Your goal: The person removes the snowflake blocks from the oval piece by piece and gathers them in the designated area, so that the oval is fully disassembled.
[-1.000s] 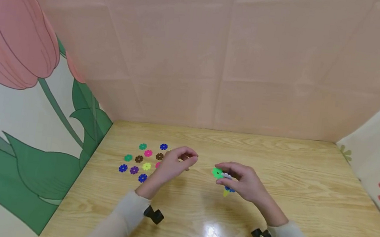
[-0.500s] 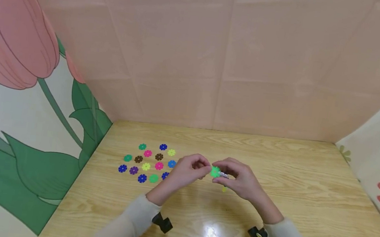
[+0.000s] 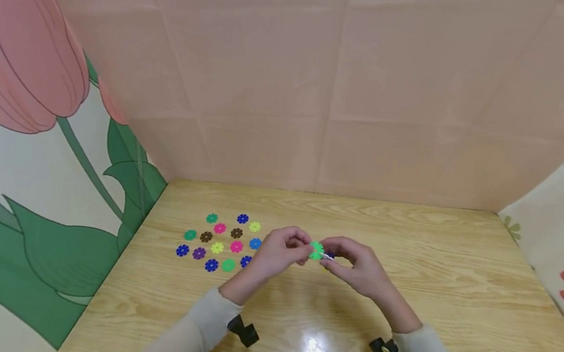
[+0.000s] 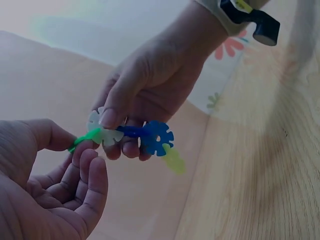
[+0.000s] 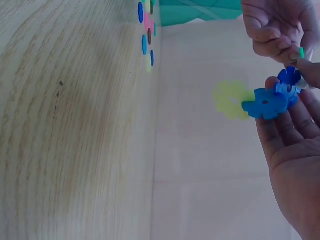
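Observation:
Above the table, my right hand pinches a white notched flower-shaped disc between thumb and fingers. Linked to it is a short chain of similar discs: a dark blue one, a lighter blue one and a translucent yellow one hanging at the far end. On the chain's other side, my left hand pinches the edge of a green disc, which meets the white disc. The right fingers partly cover the chain.
Several loose flower discs, among them a brown one, a pink one and a purple one, lie on the wooden table left of my hands. A pink cloth wall stands behind the table.
My left hand has come right, from beside the loose discs to the green disc, and now pinches it. The right hand has shifted slightly left, and the chain has turned.

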A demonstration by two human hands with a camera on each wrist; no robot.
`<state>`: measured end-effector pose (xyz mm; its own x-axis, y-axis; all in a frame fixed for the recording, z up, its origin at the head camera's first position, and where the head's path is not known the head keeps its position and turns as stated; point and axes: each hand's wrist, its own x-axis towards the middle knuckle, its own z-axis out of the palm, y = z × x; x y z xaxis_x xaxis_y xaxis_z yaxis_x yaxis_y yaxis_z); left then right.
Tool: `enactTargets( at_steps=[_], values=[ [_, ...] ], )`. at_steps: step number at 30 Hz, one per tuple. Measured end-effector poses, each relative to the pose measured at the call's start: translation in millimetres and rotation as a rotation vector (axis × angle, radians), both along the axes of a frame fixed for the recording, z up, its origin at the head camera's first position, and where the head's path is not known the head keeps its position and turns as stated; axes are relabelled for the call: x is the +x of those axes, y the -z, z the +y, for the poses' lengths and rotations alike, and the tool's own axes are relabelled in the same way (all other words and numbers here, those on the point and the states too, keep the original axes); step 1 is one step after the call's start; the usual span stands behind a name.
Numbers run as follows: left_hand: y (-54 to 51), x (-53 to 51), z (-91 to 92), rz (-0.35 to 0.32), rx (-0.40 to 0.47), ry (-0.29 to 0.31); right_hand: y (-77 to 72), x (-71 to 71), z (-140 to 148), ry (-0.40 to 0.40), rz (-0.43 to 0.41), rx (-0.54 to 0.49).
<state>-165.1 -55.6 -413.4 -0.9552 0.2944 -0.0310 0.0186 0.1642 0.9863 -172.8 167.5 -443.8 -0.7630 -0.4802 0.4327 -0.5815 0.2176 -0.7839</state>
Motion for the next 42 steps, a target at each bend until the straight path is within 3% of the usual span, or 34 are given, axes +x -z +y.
enactTargets(
  at_steps=[6, 12, 16, 24, 32, 37, 39, 42],
  values=[
    [-1.1, -0.3, -3.2, 0.000, 0.003, 0.048, 1.0, 1.7, 1.2, 0.049, 0.067, -0.019],
    [-1.0, 1.1, -1.9, -0.025, -0.024, 0.088, 3.0, 1.4, 0.3, 0.047, 0.100, -0.035],
    [-1.3, 1.7, 0.5, -0.028, -0.027, 0.078, -1.3, 4.5, -2.2, 0.068, 0.134, -0.030],
    [-2.7, 1.2, 4.0, -0.041, -0.015, 0.066, -26.9, 21.1, -10.9, 0.098, 0.206, -0.081],
    [-0.9, -3.3, 5.7, -0.042, -0.015, 0.065, -25.8, 22.5, -15.5, 0.130, 0.217, -0.109],
    [0.6, -9.1, 2.7, -0.035, -0.009, 0.016, -23.8, 20.4, -14.6, 0.223, 0.277, -0.105],
    [0.2, -10.9, -0.5, -0.033, -0.012, -0.011, -23.7, 19.8, -12.0, 0.253, 0.267, -0.114],
    [1.1, -12.4, -6.1, -0.043, -0.038, -0.021, -19.5, 17.5, -6.8, 0.223, 0.220, -0.139]
  ],
)
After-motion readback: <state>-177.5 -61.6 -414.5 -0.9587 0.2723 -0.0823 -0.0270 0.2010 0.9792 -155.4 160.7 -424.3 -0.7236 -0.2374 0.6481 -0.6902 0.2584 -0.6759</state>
